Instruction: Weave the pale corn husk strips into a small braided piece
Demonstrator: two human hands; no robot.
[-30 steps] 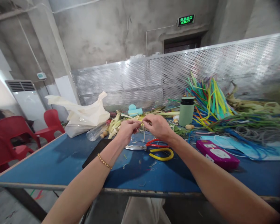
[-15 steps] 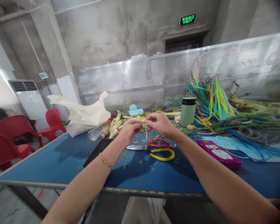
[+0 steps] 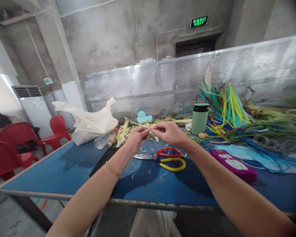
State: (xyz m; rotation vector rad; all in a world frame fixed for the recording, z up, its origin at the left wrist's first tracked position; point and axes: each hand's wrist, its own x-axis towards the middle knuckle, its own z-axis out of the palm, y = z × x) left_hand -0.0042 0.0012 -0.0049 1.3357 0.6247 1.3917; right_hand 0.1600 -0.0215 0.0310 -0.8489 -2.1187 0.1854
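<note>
My left hand (image 3: 137, 136) and my right hand (image 3: 168, 131) meet over the middle of the table, fingers closed in a pinch. Between their fingertips is a thin pale strip of plant fibre (image 3: 141, 125), seemingly corn husk; one end sticks out to the left above my left hand. My fingers hide most of it. Below my hands lie scissors (image 3: 171, 158) with one red and one yellow handle, blades pointing left. Pale corn husks (image 3: 123, 132) lie beyond my left hand.
On the left are a white plastic bag (image 3: 95, 120), a clear bottle (image 3: 105, 140) and a dark flat tablet-like object (image 3: 105, 160). To the right stand a green canister (image 3: 199, 119), a purple device (image 3: 234, 164), blue masks (image 3: 246, 152) and colourful strips (image 3: 228, 105). A perforated metal panel (image 3: 138, 85) stands behind.
The pale strip hung down between my fingertips before; now an end sticks out to the left above my left hand. My hands stay close together in nearly the same place.
</note>
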